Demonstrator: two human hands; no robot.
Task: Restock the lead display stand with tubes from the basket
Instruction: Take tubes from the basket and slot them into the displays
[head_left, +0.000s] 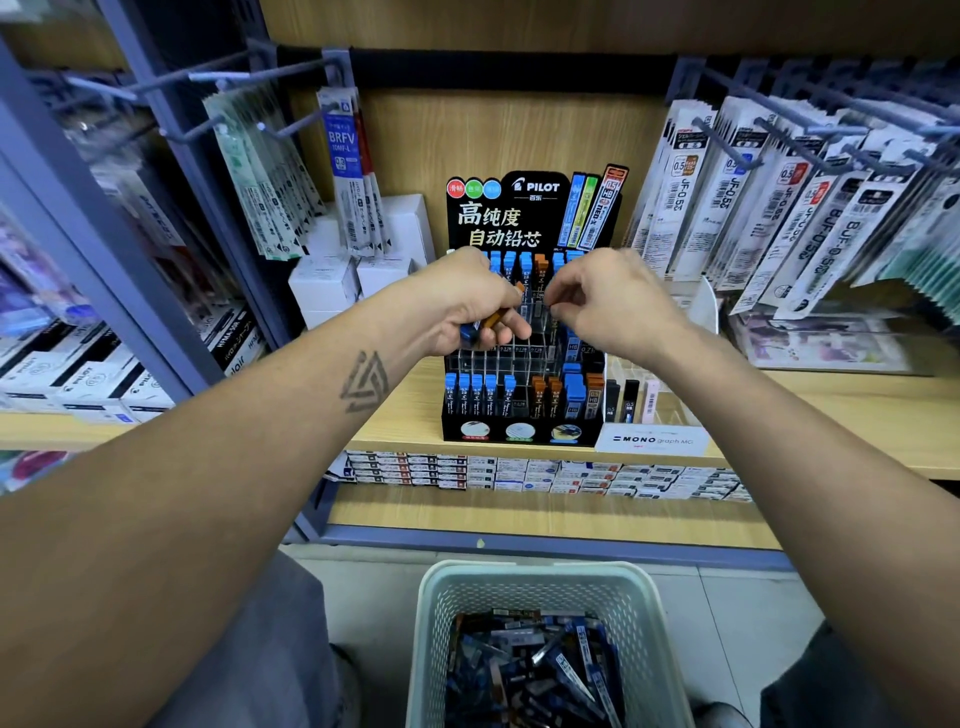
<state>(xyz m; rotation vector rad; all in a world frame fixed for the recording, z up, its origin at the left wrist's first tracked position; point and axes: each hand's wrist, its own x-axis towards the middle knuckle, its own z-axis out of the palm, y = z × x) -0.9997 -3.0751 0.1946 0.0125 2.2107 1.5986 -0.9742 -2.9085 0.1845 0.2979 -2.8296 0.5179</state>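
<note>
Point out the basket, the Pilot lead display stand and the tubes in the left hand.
basket (655, 613): head view, right rim.
Pilot lead display stand (519, 434): head view, black front base.
tubes in the left hand (485, 322): head view, orange tube between fingers.

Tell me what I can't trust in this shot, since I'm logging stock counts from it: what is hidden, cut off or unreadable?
Head view only:
- Middle rows of the display stand: covered by the left hand and right hand.
- How many tubes the left hand holds: fingers cover them.
- What the right hand pinches: too small to tell.
- Basket: cut off by the bottom edge.
- Hanging packs, far left: blurred.
</note>
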